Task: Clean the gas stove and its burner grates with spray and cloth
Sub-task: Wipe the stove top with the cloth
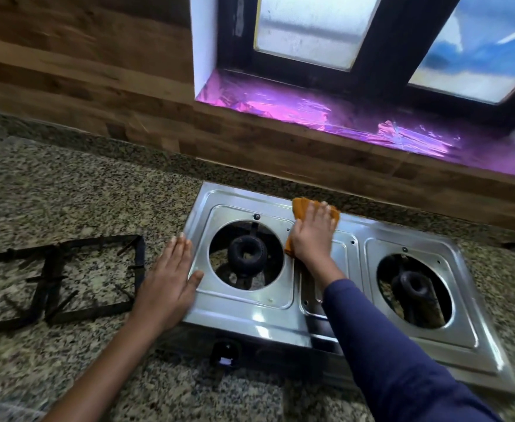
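A stainless two-burner gas stove (250,318) sits on the granite counter with its grates taken off. Its left burner (245,249) and right burner (413,283) are bare. My right hand (312,236) presses an orange cloth (300,207) flat on the stove top between the burners, near the back edge, fingers spread. My left hand (171,275) lies flat against the stove's left edge, fingers straight. Two black burner grates (58,278) lie side by side on the counter to the left. No spray bottle is in view.
Speckled granite counter (67,193) spreads left and in front of the stove. A wood-pattern wall (97,71) runs behind. A window sill covered in shiny purple foil (341,117) sits above the stove. A black knob (225,350) shows on the stove's front.
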